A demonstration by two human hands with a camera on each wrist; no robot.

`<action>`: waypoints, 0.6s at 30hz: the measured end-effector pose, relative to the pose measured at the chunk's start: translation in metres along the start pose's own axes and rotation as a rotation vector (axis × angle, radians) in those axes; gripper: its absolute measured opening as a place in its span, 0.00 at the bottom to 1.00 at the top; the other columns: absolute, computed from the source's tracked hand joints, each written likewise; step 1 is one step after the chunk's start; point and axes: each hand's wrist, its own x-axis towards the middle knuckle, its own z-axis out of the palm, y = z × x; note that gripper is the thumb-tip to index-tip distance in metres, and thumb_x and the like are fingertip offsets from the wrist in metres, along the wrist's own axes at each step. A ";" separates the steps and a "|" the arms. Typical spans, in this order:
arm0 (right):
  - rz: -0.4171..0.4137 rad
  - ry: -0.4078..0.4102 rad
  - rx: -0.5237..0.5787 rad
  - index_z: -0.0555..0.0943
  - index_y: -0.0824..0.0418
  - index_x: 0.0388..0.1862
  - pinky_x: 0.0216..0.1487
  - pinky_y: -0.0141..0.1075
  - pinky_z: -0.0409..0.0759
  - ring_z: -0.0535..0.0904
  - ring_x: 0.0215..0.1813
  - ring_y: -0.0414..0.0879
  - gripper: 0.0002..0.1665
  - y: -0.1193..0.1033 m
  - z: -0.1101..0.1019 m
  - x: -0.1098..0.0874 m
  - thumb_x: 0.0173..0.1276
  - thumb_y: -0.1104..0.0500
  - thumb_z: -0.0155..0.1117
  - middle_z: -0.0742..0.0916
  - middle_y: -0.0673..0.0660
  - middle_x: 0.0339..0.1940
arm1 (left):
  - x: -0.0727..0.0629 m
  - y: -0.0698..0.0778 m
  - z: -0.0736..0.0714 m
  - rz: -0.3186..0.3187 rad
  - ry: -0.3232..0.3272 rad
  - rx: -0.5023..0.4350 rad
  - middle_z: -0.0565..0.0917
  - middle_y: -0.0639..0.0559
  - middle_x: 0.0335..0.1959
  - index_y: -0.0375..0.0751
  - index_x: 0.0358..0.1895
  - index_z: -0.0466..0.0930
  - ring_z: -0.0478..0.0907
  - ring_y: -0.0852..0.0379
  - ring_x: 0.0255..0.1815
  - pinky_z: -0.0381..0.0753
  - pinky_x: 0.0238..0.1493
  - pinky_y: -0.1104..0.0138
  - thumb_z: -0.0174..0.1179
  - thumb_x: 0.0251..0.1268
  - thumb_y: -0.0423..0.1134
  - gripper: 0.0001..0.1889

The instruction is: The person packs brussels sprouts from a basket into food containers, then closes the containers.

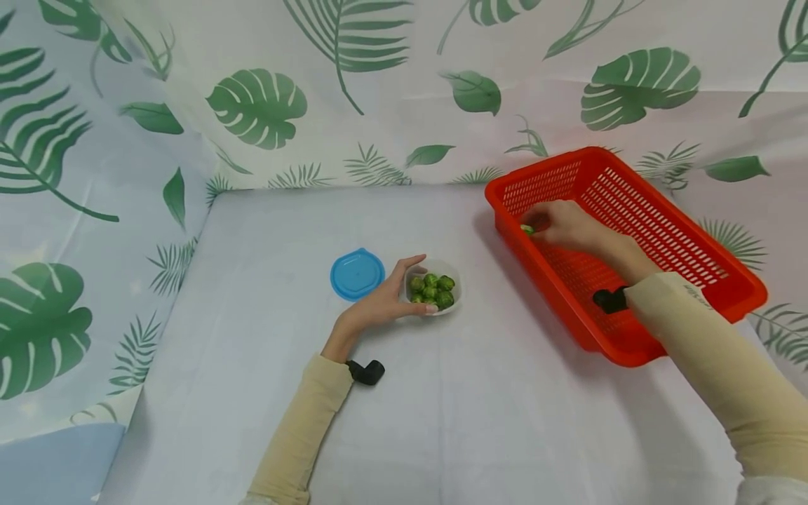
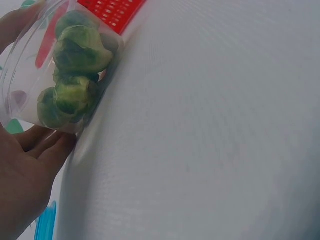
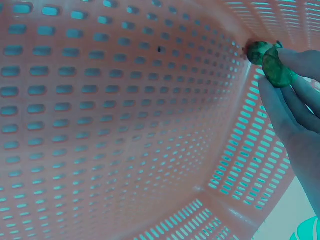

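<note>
My left hand [image 1: 381,301] grips a small clear plastic container [image 1: 457,286] on the table, thumb on the near side and fingers on the far side. Several green Brussels sprouts [image 1: 432,287] lie in it; the left wrist view shows them through its wall. Inside the red basket [image 1: 544,289], at its far left end, my right hand [image 1: 566,224] pinches a Brussels sprout [image 3: 278,70] between thumb and fingers. Just beyond that one, in the right wrist view, another green sprout [image 3: 257,52] appears near the basket's corner; whether the two touch I cannot tell.
A blue lid [image 1: 358,274] lies flat on the white-covered table [image 1: 252,294], left of the container. The slotted basket stands at the right, set diagonally. Leaf-patterned cloth [image 1: 379,105] hangs behind the table and along its sides.
</note>
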 end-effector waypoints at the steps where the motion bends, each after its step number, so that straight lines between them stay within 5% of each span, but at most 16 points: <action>1: 0.002 0.002 0.003 0.79 0.69 0.65 0.61 0.58 0.80 0.81 0.58 0.63 0.25 0.000 -0.001 0.000 0.69 0.69 0.65 0.85 0.69 0.58 | 0.000 0.000 0.000 -0.002 0.000 0.001 0.62 0.49 0.78 0.58 0.84 0.44 0.53 0.47 0.83 0.55 0.79 0.43 0.71 0.66 0.47 0.51; 12: -0.001 0.033 0.003 0.81 0.65 0.66 0.50 0.42 0.81 0.75 0.57 0.60 0.25 -0.006 -0.013 -0.010 0.71 0.64 0.66 0.85 0.67 0.60 | -0.001 -0.001 0.001 0.000 0.000 0.004 0.62 0.49 0.78 0.55 0.84 0.43 0.54 0.47 0.82 0.55 0.78 0.42 0.71 0.66 0.47 0.52; 18: -0.015 0.065 0.014 0.80 0.64 0.67 0.58 0.54 0.80 0.76 0.60 0.61 0.26 -0.011 -0.017 -0.016 0.71 0.64 0.66 0.84 0.67 0.61 | 0.000 -0.001 0.001 0.009 0.004 0.016 0.62 0.49 0.78 0.54 0.84 0.43 0.55 0.46 0.82 0.56 0.78 0.42 0.70 0.66 0.47 0.52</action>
